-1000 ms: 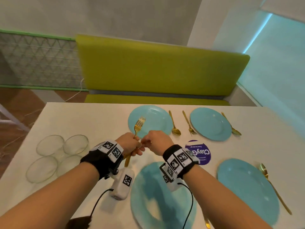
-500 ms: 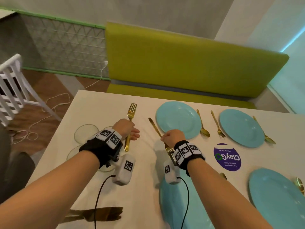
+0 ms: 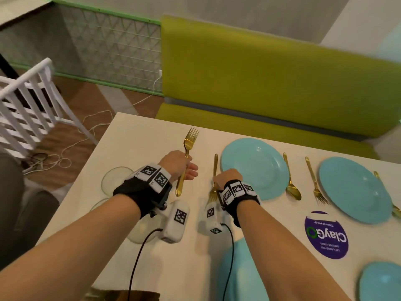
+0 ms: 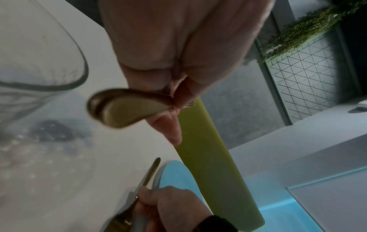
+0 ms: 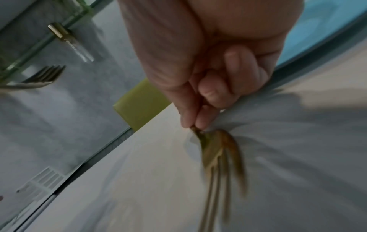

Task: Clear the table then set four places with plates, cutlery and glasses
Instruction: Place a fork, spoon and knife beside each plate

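My left hand (image 3: 187, 168) grips a gold fork (image 3: 188, 146) by its handle, tines pointing away, above the table's left part; in the left wrist view the fingers (image 4: 176, 100) pinch the fork's handle end (image 4: 123, 108). My right hand (image 3: 225, 177) pinches a second gold fork (image 3: 215, 164), handle pointing away and tines (image 5: 218, 164) toward me. It is low over the white table (image 3: 138, 140), just left of the far-left blue plate (image 3: 253, 168). Whether it touches the table I cannot tell.
Three more blue plates (image 3: 355, 190) (image 3: 243, 274) (image 3: 382, 281) lie on the table, with a gold spoon (image 3: 291, 185) and fork (image 3: 314, 183) between the far two. Clear glasses (image 3: 117, 179) stand at the left edge. A purple sticker (image 3: 325, 235), green bench (image 3: 282, 83) and white chair (image 3: 26, 105) are around.
My hands, together a second ago, have parted with one fork each. The right hand has turned its fork to lie alongside the far-left plate and brought it lower.
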